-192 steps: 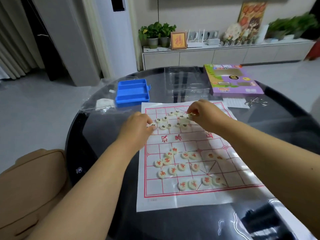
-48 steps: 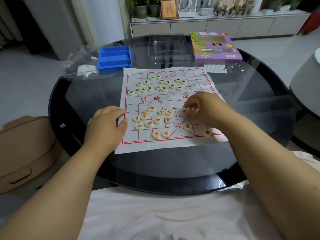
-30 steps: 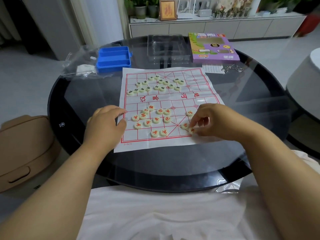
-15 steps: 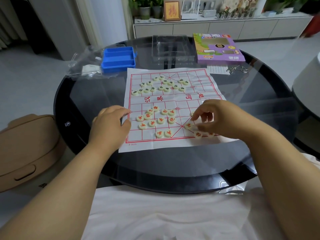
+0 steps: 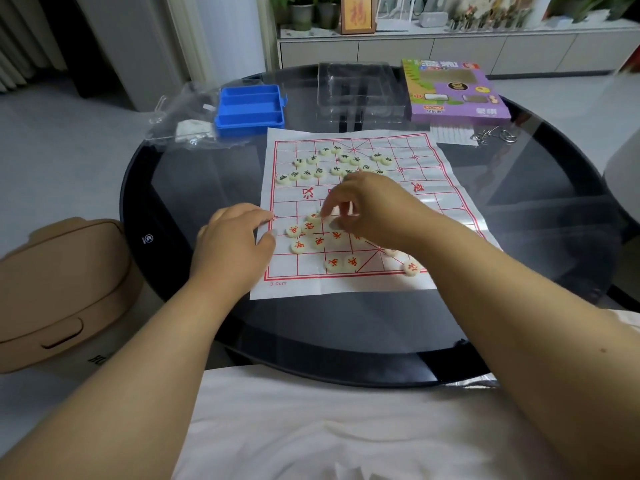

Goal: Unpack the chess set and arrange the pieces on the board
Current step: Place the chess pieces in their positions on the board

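Observation:
The white paper board [image 5: 443,199] with a red grid lies on the round black glass table [image 5: 540,244]. Several cream pieces with dark letters [image 5: 306,173] are bunched on its far half. Several red-lettered pieces [image 5: 317,241] lie loose on the near half, with one [image 5: 411,267] at the near right edge. My left hand [image 5: 235,240] rests on the board's left edge, its fingers loosely curled, holding nothing. My right hand [image 5: 374,206] hovers over the red cluster with fingertips down among the pieces. Whether it pinches one is hidden.
A blue tray [image 5: 249,107], a clear plastic tray [image 5: 360,88] and a purple box [image 5: 453,91] stand behind the board. A crumpled plastic bag [image 5: 183,123] lies at the far left, metal rings [image 5: 495,136] at the far right. A tan container [image 5: 59,289] sits beside the table.
My right hand has moved left, from the board's near right corner to the red cluster in the middle. A red piece now lies at the near right edge. The left hand has stayed put.

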